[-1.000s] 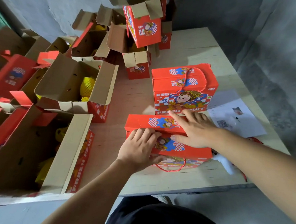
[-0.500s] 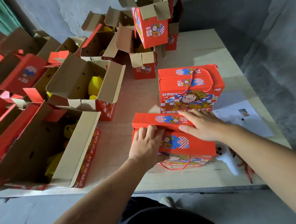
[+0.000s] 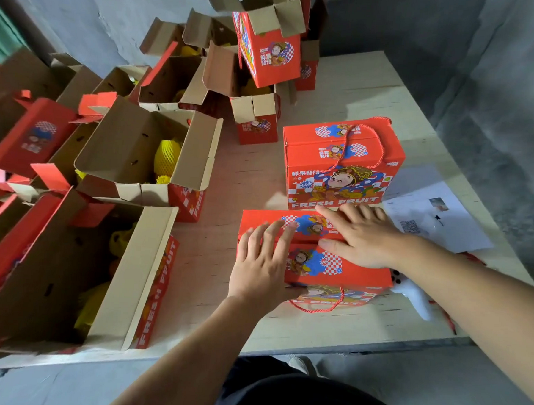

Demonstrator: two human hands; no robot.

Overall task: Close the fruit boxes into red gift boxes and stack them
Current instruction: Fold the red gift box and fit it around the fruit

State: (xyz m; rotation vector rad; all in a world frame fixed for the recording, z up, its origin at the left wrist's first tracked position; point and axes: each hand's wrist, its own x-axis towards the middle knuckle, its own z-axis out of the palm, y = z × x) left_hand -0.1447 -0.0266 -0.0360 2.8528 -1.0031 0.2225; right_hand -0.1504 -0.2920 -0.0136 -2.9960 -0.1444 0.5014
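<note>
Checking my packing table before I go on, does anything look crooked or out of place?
Yes: at the back, one open red gift box sits tilted on top of other open boxes, leaning rather than flat. The closed box stands square.

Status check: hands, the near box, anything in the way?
Left hand and right hand flat on near red gift box, lid down. Closed box behind. Nothing blocking.

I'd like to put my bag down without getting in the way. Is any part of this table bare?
Bare wood shows between the open fruit box and the closed gift box, and along the front edge by the box being closed. The far right corner of the table is free. The left side is crowded with open boxes.
</note>
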